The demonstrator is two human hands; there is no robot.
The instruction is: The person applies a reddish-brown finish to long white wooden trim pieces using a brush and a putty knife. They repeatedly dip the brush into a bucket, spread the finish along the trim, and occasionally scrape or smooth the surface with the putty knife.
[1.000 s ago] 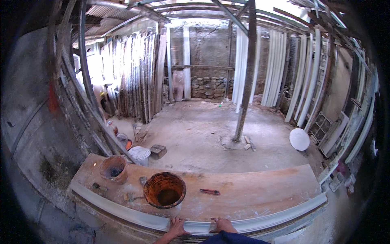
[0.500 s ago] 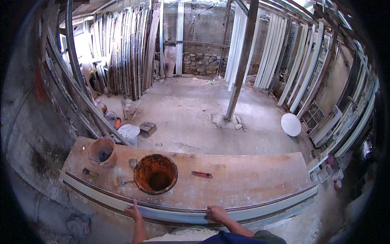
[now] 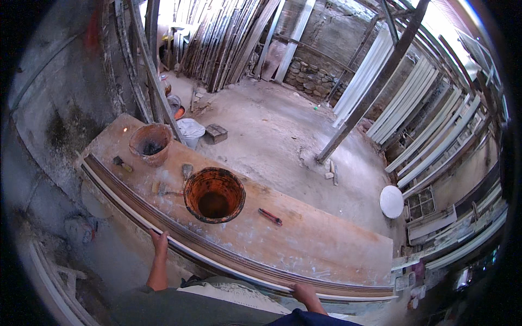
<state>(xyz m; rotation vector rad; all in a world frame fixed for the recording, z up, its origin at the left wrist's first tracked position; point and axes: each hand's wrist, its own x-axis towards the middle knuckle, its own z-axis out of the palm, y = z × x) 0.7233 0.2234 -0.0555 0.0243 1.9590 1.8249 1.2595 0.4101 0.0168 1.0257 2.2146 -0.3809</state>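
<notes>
While left hand [image 3: 159, 242] and right hand [image 3: 304, 294] grip long moulding [image 3: 217, 254], orange bucket [image 3: 213, 194] beyond

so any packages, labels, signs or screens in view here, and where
None that can be made out: no package, label, sign or screen shows.
Nearest to a container: rusty orange bucket, round and open, on the wooden bench.
Smaller orange bucket, round, at the bench's far left end.
Left hand and right hand grip the long moulding strip along the near edge.
</notes>
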